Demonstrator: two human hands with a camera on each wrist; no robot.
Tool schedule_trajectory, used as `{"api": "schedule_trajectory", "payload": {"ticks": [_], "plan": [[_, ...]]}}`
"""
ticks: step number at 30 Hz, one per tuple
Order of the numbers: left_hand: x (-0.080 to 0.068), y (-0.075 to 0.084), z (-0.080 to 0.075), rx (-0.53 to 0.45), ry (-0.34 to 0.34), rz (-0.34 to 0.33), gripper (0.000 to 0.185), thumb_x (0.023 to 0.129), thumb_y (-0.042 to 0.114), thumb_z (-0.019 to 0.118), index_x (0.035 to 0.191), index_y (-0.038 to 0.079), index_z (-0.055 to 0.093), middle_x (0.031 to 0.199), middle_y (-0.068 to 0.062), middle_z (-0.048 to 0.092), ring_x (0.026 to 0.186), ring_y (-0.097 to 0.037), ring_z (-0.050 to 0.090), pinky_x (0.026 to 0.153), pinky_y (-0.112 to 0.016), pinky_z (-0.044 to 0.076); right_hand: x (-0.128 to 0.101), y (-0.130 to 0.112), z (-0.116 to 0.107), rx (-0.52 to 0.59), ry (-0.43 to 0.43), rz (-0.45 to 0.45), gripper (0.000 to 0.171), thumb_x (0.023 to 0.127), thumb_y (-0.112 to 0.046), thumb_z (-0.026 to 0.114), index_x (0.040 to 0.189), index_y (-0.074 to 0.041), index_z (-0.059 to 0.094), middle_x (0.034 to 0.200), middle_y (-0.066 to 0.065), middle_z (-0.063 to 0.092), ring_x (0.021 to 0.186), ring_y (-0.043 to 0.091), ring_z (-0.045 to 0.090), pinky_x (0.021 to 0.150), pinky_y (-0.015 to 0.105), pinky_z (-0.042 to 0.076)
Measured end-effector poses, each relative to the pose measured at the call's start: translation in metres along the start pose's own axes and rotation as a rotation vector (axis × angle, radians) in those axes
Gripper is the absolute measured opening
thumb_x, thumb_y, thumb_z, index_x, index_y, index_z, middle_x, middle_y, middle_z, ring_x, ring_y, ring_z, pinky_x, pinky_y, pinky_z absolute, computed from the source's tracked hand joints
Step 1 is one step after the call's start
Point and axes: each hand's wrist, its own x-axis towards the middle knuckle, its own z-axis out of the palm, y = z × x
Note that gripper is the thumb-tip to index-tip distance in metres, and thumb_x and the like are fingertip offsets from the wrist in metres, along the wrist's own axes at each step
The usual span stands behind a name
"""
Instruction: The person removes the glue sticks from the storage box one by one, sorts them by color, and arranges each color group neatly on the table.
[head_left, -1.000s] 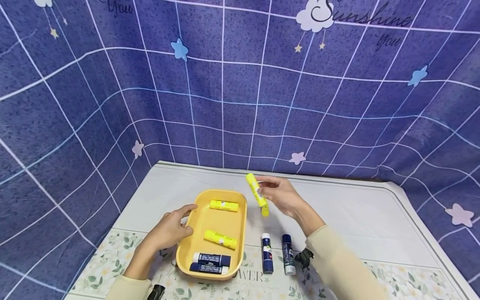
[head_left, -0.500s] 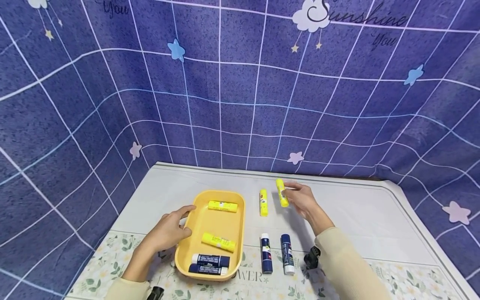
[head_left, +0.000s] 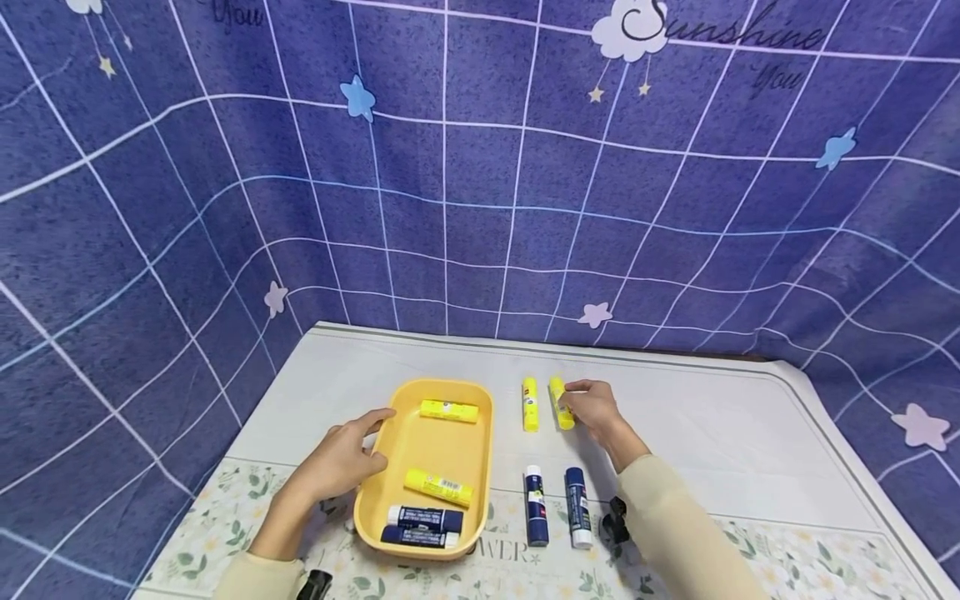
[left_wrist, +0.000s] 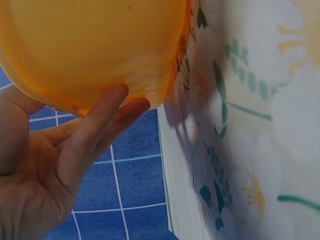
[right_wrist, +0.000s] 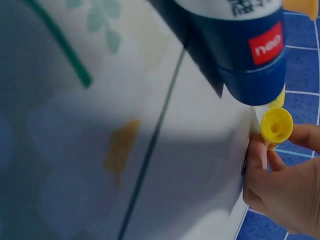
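My right hand [head_left: 588,407] holds a yellow glue stick [head_left: 560,403] low on the white cloth, right beside another yellow glue stick [head_left: 530,404] lying there. The right wrist view shows the held yellow stick's end [right_wrist: 275,126] pinched by my fingers [right_wrist: 265,165], behind a blue glue stick [right_wrist: 247,55]. My left hand [head_left: 347,456] rests with straight fingers [left_wrist: 107,117] against the left side of the yellow tray [head_left: 480,467], seen from below as the tray's wall [left_wrist: 90,50]. Inside the tray lie two yellow sticks [head_left: 448,410] and two blue ones [head_left: 422,527].
Two blue glue sticks [head_left: 535,505] [head_left: 576,507] lie side by side on the table [head_left: 712,433] in front of the yellow pair. A blue checked backdrop [head_left: 450,167] closes off the back and sides. A small black clip [head_left: 615,521] sits by my right sleeve.
My right hand carried the yellow stick from beside the tray out to the right and lowered it to the cloth next to the other yellow stick. The left hand stayed on the tray.
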Motion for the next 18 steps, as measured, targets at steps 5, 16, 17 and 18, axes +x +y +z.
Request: {"api": "schedule_trajectory", "payload": {"ticks": [5, 16, 17, 18], "plan": [[0.0, -0.0008, -0.0002, 0.013, 0.007, 0.005, 0.075, 0.084, 0.0, 0.062, 0.156, 0.005, 0.042, 0.15, -0.034, 0.049, 0.114, -0.05, 0.069, 0.058, -0.029, 0.058, -0.0025, -0.0037, 0.0027, -0.147, 0.059, -0.008, 0.04, 0.086, -0.006, 0.068, 0.124, 0.005, 0.067, 0.116, 0.022, 0.067, 0.078, 0.016, 0.061, 0.064, 0.024, 0.051], [-0.0005, 0.0008, 0.0008, -0.004, 0.001, -0.01, 0.076, 0.083, -0.002, 0.063, 0.156, 0.005, 0.043, 0.151, -0.034, 0.048, 0.113, -0.048, 0.07, 0.057, -0.029, 0.058, -0.0008, -0.005, 0.0027, -0.179, 0.075, -0.02, 0.033, 0.086, -0.008, 0.075, 0.116, 0.005, 0.069, 0.098, 0.018, 0.071, 0.065, 0.011, 0.066, 0.062, 0.027, 0.061], [-0.0004, 0.0009, 0.0009, -0.002, 0.003, -0.012, 0.076, 0.082, -0.002, 0.063, 0.156, 0.005, 0.043, 0.151, -0.034, 0.049, 0.113, -0.049, 0.07, 0.058, -0.029, 0.058, -0.0005, -0.0044, 0.002, -0.178, 0.073, -0.02, 0.033, 0.086, -0.008, 0.075, 0.116, 0.005, 0.069, 0.099, 0.019, 0.072, 0.065, 0.01, 0.067, 0.063, 0.026, 0.061], [-0.0003, 0.0012, 0.001, -0.004, 0.003, -0.014, 0.076, 0.082, -0.002, 0.063, 0.156, 0.005, 0.043, 0.151, -0.033, 0.048, 0.113, -0.049, 0.069, 0.058, -0.03, 0.059, -0.0002, -0.0036, 0.0012, -0.174, 0.07, -0.019, 0.033, 0.087, -0.009, 0.075, 0.117, 0.005, 0.069, 0.1, 0.019, 0.072, 0.065, 0.01, 0.067, 0.063, 0.026, 0.061]]}}
